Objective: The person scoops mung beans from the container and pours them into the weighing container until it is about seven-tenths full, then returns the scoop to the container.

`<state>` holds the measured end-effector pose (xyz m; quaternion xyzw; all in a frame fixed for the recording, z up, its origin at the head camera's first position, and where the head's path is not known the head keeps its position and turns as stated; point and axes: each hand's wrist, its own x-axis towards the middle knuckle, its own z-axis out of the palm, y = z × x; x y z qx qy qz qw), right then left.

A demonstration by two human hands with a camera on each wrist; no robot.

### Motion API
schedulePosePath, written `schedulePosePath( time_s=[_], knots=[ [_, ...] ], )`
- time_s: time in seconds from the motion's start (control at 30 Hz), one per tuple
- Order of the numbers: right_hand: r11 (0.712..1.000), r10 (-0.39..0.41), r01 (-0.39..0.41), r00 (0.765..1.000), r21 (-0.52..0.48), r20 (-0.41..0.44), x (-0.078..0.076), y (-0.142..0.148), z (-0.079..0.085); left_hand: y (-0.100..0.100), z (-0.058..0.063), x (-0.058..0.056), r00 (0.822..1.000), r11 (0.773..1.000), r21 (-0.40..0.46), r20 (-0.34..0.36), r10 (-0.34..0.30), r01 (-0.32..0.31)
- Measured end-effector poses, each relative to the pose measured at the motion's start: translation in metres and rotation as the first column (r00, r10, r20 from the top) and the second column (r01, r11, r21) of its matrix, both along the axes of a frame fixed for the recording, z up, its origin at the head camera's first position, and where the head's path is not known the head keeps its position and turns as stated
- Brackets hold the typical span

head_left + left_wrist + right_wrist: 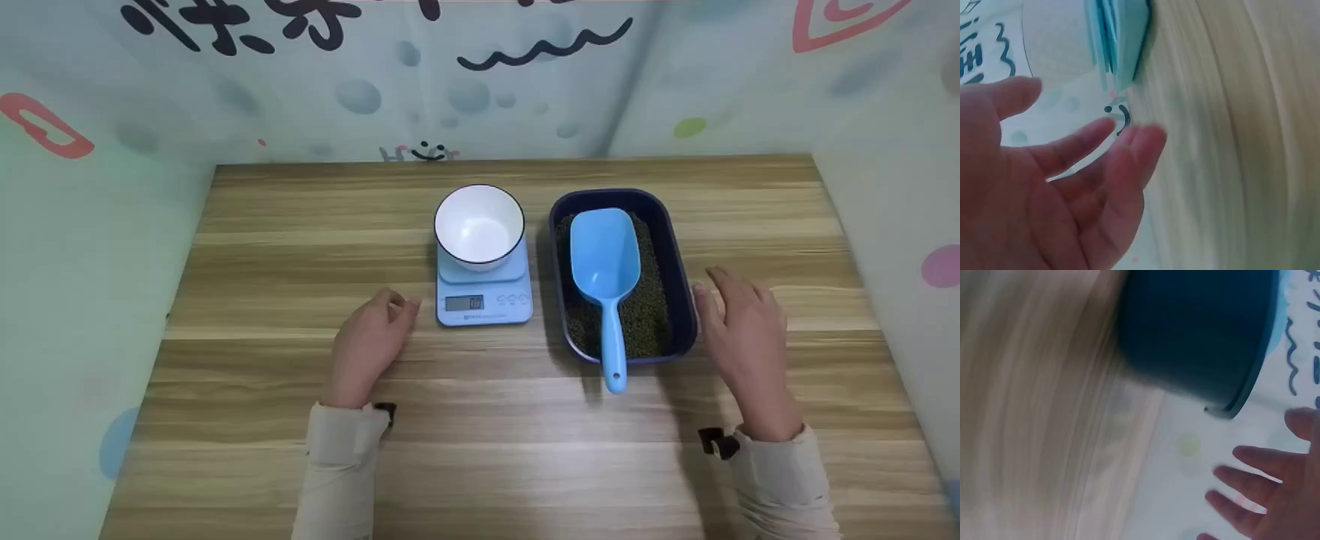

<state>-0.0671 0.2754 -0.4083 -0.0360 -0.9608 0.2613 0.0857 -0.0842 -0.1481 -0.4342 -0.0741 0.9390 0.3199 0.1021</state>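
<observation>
A wooden bench point(300, 247) carries everything, walled in by pale printed panels. On its right half sits a dark blue tray point(679, 259) of small greenish grains, long axis running away from the person. In it lies a blue scoop point(606, 259), bowl toward the far wall, handle pointing back at the person and jutting over the near rim. Left of the tray, a light-blue scale point(484, 300) bears an empty white bowl point(480, 225). Both hands hold nothing: the left hand point(371, 345) rests loosely curled near the scale, the right hand point(742, 330) spread just beside the tray. Scooping seems not yet begun; the next move likely calls for gripping that handle.
</observation>
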Motion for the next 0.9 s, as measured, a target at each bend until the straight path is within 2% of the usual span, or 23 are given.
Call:
schedulePosePath(
  time_s=[0.1,0.2,0.37,0.5,0.6,0.73,0.9],
  knots=[
    [0.997,-0.025,0.020,0.997,-0.069,-0.068,0.006,-0.012,0.002,0.004,-0.005,-0.003,0.993,0.989,0.136,0.110,0.033,-0.048],
    [0.995,-0.030,0.025,0.998,-0.096,-0.058,0.011,-0.027,0.002,0.009,-0.011,-0.008,0.982,0.961,0.261,0.184,0.044,-0.092],
    [0.997,0.048,-0.048,0.999,-0.059,-0.006,0.014,-0.051,0.000,0.012,-0.020,-0.016,0.976,0.911,0.395,0.214,0.034,-0.119],
    [0.996,0.094,-0.094,0.995,-0.006,0.029,0.014,-0.062,-0.003,0.014,-0.024,-0.024,0.971,0.860,0.487,0.235,0.041,-0.154],
    [0.993,0.111,-0.113,0.990,0.021,0.090,0.014,-0.068,-0.005,0.015,-0.027,-0.029,0.969,0.817,0.551,0.245,0.037,-0.170],
    [0.986,0.142,-0.155,0.971,0.056,0.192,0.016,-0.074,-0.006,0.016,-0.032,-0.032,0.963,0.766,0.614,0.269,0.023,-0.190],
    [0.973,0.175,-0.205,0.955,0.106,0.240,0.018,-0.075,-0.006,0.014,-0.042,-0.033,0.958,0.732,0.661,0.285,-0.039,-0.167]
  ],
)
